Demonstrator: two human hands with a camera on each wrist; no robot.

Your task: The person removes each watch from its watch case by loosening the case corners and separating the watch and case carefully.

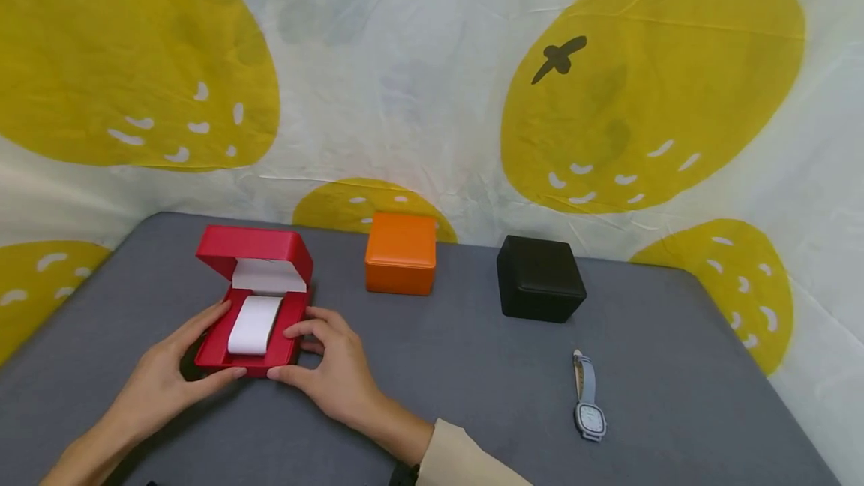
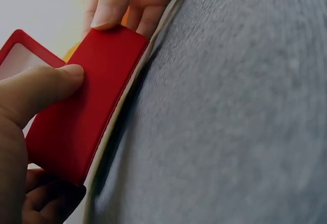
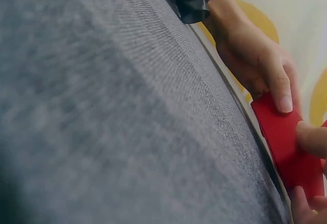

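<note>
A red watch box [image 1: 217,343] stands on the left part of the table with its lid raised, showing a white lining. A white watch cushion [image 1: 255,325] lies in its base. My left hand [image 1: 162,373] grips the box's left side, thumb on the front wall and fingers along the side. On the other side my right hand [image 1: 337,366] holds the front right corner, its thumb also on the front. Both thumbs press the red front wall [image 2: 97,106] in the left wrist view. The same wall [image 3: 281,137] shows between the hands in the right wrist view.
A closed orange box [image 1: 401,253] stands at the back middle, and a closed black box [image 1: 540,280] to its right. A watch with a pale blue strap [image 1: 589,396] lies on the grey table [image 1: 459,366] at the right. Behind hangs a white cloth [image 1: 405,96] with yellow fruit prints.
</note>
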